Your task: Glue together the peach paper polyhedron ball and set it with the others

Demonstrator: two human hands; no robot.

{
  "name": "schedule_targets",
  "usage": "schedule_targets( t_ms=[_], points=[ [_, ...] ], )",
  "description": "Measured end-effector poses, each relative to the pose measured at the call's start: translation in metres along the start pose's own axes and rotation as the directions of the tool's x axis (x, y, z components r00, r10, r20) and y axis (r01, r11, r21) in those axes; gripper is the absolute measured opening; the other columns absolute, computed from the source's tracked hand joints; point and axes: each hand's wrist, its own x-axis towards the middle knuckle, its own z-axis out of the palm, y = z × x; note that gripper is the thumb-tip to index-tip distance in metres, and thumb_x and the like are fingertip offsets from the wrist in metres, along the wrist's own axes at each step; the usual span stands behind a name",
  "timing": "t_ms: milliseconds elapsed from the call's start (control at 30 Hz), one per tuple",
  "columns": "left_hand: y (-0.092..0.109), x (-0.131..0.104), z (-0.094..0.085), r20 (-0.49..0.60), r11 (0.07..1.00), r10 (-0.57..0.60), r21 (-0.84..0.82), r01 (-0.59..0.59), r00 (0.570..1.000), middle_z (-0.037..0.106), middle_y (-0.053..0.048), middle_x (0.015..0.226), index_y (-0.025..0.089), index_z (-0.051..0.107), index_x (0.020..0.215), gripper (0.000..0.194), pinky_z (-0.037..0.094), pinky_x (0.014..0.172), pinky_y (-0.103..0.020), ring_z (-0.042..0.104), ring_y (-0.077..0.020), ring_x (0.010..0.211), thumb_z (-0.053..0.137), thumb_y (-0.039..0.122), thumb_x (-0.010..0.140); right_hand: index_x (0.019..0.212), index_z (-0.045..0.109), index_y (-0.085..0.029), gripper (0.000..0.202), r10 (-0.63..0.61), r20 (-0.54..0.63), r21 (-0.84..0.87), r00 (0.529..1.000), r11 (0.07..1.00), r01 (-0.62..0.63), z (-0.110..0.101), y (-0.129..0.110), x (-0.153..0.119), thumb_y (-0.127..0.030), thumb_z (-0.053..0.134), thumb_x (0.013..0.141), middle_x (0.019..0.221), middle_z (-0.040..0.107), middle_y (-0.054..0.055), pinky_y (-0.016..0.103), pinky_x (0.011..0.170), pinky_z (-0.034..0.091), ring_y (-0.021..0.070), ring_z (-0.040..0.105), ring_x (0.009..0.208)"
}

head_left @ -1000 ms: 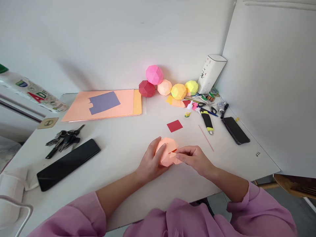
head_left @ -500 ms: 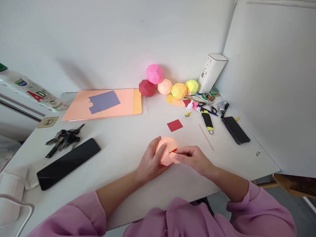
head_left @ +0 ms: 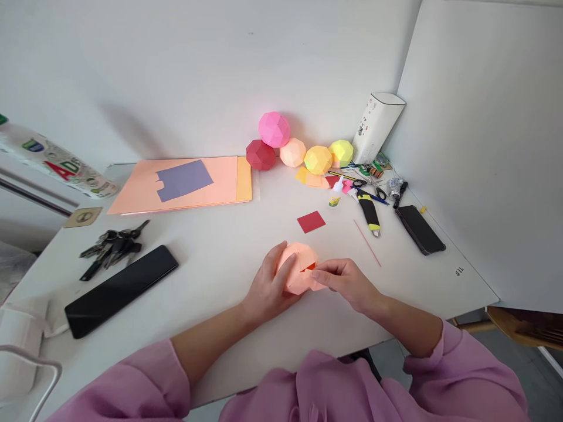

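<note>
A peach paper ball [head_left: 300, 264], faceted and partly open on its right side, rests on the white table [head_left: 220, 246] near the front edge. My left hand [head_left: 269, 288] cups its left side with the fingers curled on it. From the right, my right hand [head_left: 347, 282] pinches a loose peach flap [head_left: 315, 282] of the same ball. A small red paper square [head_left: 311, 221] lies just beyond the ball.
Several finished paper balls [head_left: 292, 149] line the back wall beside a white box [head_left: 376, 127]. Glue, scissors, a utility knife [head_left: 368, 213] and a phone [head_left: 419, 229] lie right. Coloured sheets [head_left: 182, 183], keys [head_left: 112, 246] and a black phone [head_left: 121, 290] lie left.
Both hands stay on the peach ball; the right fingers shift slightly on the flap. The view has tilted a little.
</note>
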Motion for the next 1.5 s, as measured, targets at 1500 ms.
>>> schedule_targets(
  t_ms=[1500],
  points=[
    [0.0005,-0.002,-0.0007,0.032,0.999,0.018,0.05,-0.019,0.999,0.04,-0.024,0.136,0.021,0.025,0.141,0.086,0.056,0.085,-0.048,0.055,-0.0328,0.115,0.076,0.038,0.074,0.064,0.069,-0.016,0.019,-0.006,-0.113,0.008,0.994,1.0,0.007,0.0089,-0.0038,-0.0051,-0.029,0.065,0.077,0.064,0.059,0.0,0.028,0.064,0.04,0.0129,0.049,0.067]
  ],
)
